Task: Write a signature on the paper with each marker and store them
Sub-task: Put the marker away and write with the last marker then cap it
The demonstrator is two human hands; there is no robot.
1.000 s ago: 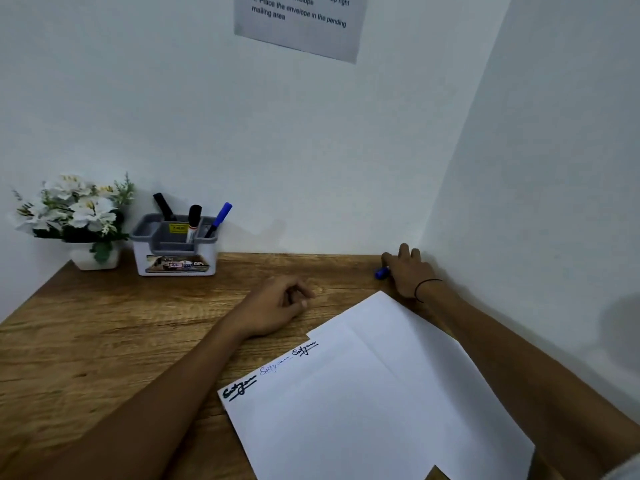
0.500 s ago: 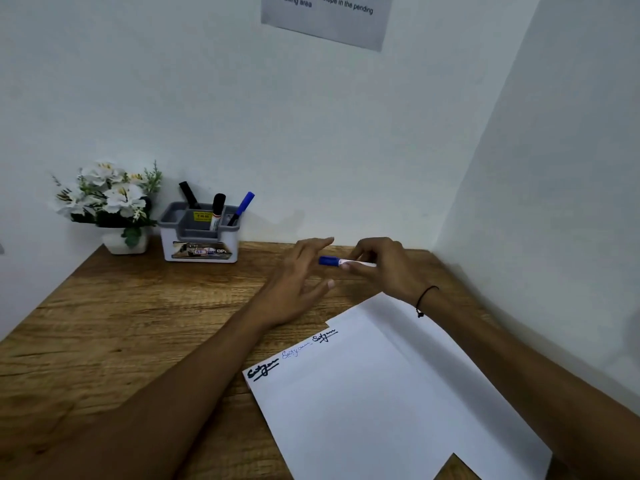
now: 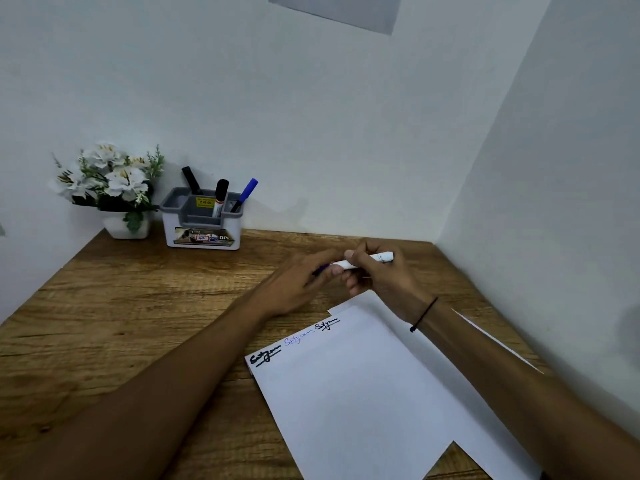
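My right hand (image 3: 384, 282) is closed around the white barrel of a marker (image 3: 375, 259), held level above the desk (image 3: 138, 306) just beyond the far edge of the paper (image 3: 363, 393). My left hand (image 3: 301, 285) curls at the marker's blue cap end; I cannot tell whether its fingers actually pinch it. The marker looks light, rigid and smooth, so I judge it best held mid-barrel while the other hand takes the cap. Three signatures sit along the paper's far-left edge. Far left, the organiser (image 3: 202, 223) holds three markers beside a flower pot (image 3: 128, 226).
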